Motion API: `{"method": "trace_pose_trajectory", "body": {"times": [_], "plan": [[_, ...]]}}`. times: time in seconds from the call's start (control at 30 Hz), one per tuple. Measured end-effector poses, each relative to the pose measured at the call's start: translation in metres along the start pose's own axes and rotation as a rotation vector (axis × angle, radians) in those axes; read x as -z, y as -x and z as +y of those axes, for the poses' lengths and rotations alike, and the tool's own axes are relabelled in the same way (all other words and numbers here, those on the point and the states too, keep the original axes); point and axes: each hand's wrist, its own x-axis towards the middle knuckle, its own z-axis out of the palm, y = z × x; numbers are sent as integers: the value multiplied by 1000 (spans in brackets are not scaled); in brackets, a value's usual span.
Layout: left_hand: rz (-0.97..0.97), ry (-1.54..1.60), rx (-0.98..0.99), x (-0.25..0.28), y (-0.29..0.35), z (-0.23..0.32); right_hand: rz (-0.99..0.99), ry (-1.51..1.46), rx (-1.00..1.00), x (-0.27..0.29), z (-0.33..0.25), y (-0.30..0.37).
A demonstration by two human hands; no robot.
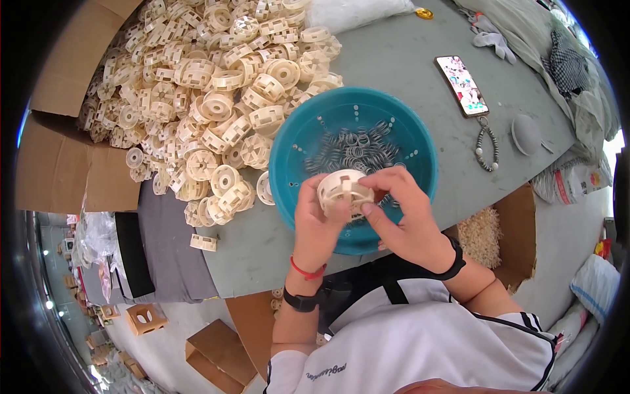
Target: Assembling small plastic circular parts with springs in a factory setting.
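Note:
Between my two hands is a cream round plastic part (pixel 343 184) with square notches in its wall, held above the near side of a teal basin (pixel 282 190). My left hand (pixel 316 220) grips its left side, with a thumb across the near face. From the right, the fingers and thumb of my right hand (pixel 403 213) close on the same part. Loose metal rings (pixel 357 146) lie in the basin below. A big heap of similar cream plastic parts (pixel 203 98) covers the table's left side.
A grey-green table (pixel 394 56) bears a phone (pixel 462 85) with a beaded strap (pixel 485 148), a grey dust mask (pixel 527 134) and white gloves (pixel 493 43). Cardboard (pixel 79 164) stands at the left. Below the right edge, an open box holds small cream pieces (pixel 482 243).

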Motion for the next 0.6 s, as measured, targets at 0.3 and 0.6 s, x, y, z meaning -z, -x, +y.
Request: {"method": "trace_pose_trajectory", "body": {"times": [0.3,0.6], "plan": [[-58,200,85,22,0,-8,46,-146,-178,-2,13,5],[-305,241,378,31,-12,-4,-129,-42,-36,11,9,0]]}}
